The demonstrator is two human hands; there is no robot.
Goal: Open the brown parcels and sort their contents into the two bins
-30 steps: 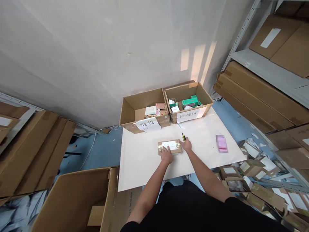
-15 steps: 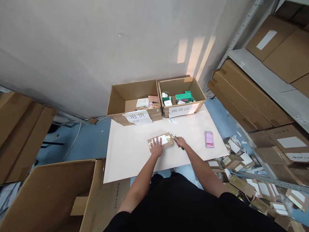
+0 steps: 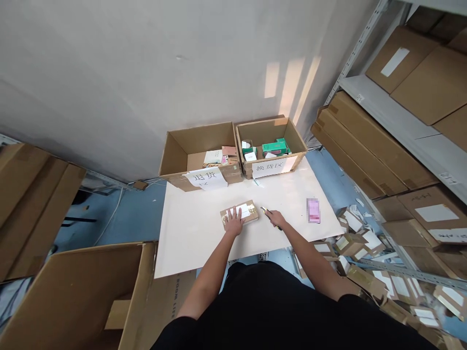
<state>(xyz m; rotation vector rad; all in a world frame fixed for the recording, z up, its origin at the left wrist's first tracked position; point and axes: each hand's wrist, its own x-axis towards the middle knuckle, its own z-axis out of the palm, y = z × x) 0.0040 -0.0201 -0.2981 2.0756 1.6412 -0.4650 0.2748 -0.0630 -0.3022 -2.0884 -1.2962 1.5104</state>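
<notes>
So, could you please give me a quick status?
Left hand flat on taped parcel. Right hand gripping yellow box cutter. Pink packet lies apart, right.

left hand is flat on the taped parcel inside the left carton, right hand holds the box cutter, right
No: the taped parcel lies on the white board, not in the carton, in the head view. The left hand is flat on it; the right hand holds the box cutter.

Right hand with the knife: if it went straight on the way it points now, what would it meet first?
Probably the right end of the taped cardboard parcel, held by the left hand. The yellow utility knife in the right hand points toward it, tip seemingly just short, though depth is hard to judge here.
</notes>
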